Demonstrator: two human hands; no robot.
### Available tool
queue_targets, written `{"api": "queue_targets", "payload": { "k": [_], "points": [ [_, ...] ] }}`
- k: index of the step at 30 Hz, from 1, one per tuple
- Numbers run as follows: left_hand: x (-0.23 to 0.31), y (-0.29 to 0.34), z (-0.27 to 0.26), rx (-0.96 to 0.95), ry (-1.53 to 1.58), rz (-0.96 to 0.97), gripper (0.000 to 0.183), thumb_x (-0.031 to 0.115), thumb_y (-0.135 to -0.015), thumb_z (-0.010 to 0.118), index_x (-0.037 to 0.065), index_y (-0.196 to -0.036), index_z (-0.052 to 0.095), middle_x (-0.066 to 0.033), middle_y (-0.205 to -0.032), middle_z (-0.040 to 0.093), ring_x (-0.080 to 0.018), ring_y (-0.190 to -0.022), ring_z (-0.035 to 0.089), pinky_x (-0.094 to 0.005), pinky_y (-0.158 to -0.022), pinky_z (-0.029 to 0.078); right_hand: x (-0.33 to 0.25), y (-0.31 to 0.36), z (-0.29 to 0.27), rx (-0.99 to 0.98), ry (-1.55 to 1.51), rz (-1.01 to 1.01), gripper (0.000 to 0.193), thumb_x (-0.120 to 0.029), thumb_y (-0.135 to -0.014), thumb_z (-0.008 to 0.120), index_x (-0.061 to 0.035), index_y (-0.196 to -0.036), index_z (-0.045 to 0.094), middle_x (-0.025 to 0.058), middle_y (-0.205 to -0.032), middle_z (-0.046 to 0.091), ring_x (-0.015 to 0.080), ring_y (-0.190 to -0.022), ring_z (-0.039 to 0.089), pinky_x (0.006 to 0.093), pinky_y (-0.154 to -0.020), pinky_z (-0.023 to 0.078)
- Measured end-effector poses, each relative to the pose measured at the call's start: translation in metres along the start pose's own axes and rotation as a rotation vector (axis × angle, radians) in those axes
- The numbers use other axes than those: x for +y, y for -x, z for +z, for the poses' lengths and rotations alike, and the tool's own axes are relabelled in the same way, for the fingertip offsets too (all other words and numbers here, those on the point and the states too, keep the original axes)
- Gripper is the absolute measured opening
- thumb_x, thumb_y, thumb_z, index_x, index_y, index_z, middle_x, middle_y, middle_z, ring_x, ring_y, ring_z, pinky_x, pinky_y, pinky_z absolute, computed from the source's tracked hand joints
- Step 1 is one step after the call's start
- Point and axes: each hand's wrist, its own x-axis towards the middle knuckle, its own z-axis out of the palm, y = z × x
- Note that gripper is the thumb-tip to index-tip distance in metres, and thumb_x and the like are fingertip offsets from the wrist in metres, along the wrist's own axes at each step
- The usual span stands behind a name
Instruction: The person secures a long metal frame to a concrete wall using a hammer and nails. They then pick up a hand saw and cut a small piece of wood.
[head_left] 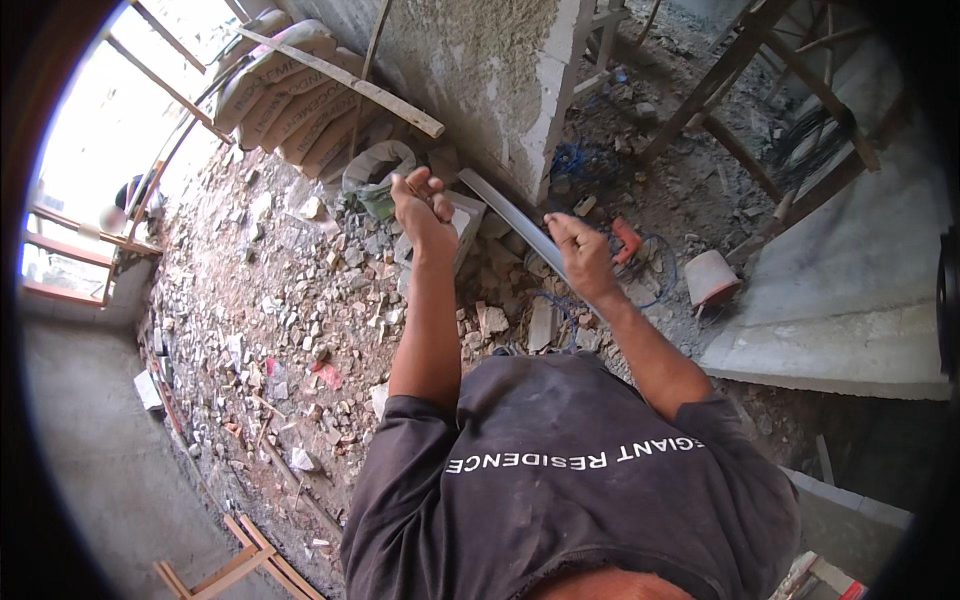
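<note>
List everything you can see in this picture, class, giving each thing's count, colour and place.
Sacks: several, brown, stacked upper left
Plank: one, pale wood, across the sacks
Open bag: one, whitish and green, upper centre-left
Wall: at least one, grey, top centre
Bar: one, silvery grey, centre
Tool: one, orange, right of centre
Bucket: one, whitish, right
Slab: one, grey, far right
Timbers: several, brown, upper right
Wooden frame: one, light brown, lower left
Rubble: uncountable, mixed grey and brown, across the ground
Shirt: one, dark, lower centre
Left hand: one, bare, upper centre
Right hand: one, bare, centre-right
</note>
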Motion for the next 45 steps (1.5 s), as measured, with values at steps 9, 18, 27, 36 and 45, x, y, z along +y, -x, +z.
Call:
{"api": "queue_targets", "payload": {
  "k": [9, 18, 27, 36, 45],
  "points": [
    [-0.038, 0.048, -0.023, -0.021, -0.001, -0.154, 0.024, 0.029, -0.096, 0.041, 0.007, -0.094, 0.050, -0.0106, -0.087, 0.065, -0.0184, -0.066, 0.059, -0.0292, -0.058, 0.046, -0.030, 0.001, 0.018, -0.139, -0.087, 0.175, 0.031, -0.024, -0.091, 0.056, 0.0031, -0.104, 0.062, 0.0154, -0.091, 0.068, 0.0145, -0.085, 0.063, 0.0268, -0.073, 0.047],
    [-0.061, 0.071, -0.029, -0.014, 0.008, -0.099, 0.031, 0.028, -0.098, 0.036, -0.001, -0.108, 0.039, -0.0225, -0.112, 0.057, -0.0312, -0.097, 0.060, -0.0398, -0.077, 0.053, -0.042, 0.017, 0.046, -0.334, 0.092, 0.065, 0.028, -0.022, -0.087, 0.061, -0.0020, -0.106, 0.063, 0.0150, -0.087, 0.064, 0.0195, -0.079, 0.063, 0.0321, -0.067, 0.047],
    [-0.057, 0.071, -0.055, -0.053, -0.134, -0.085, 0.047, 0.033, -0.099, 0.034, -0.003, -0.129, 0.030, -0.0180, -0.117, 0.055, -0.0285, -0.099, 0.060, -0.0363, -0.077, 0.052, -0.016, 0.010, 0.044, -0.192, 0.130, 0.142, 0.025, -0.024, -0.088, 0.056, -0.0014, -0.097, 0.063, 0.0186, -0.087, 0.064, 0.0358, -0.082, 0.061, 0.0389, -0.069, 0.047],
    [-0.012, 0.087, -0.047, -0.690, -1.500, 0.862, 0.024, 0.021, -0.084, 0.061, 0.006, -0.104, 0.062, -0.0071, -0.092, 0.065, -0.0233, -0.081, 0.061, -0.0349, -0.069, 0.048, -0.016, -0.006, 0.004, -0.462, 0.385, 0.086, 0.028, -0.029, -0.089, 0.051, -0.0045, -0.093, 0.064, 0.0176, -0.086, 0.064, 0.0367, -0.085, 0.060, 0.0423, -0.072, 0.047],
    [-0.036, 0.079, -0.059, -0.672, -1.098, -0.126, 0.024, 0.021, -0.094, 0.046, 0.000, -0.100, 0.058, -0.0065, -0.071, 0.061, -0.0133, -0.061, 0.055, -0.0273, -0.059, 0.042, -0.026, 0.016, 0.016, -0.236, 0.450, -0.082, 0.025, -0.028, -0.087, 0.057, -0.0066, -0.096, 0.066, 0.0126, -0.089, 0.065, 0.0312, -0.077, 0.063, 0.0389, -0.065, 0.051]
  ]
}}
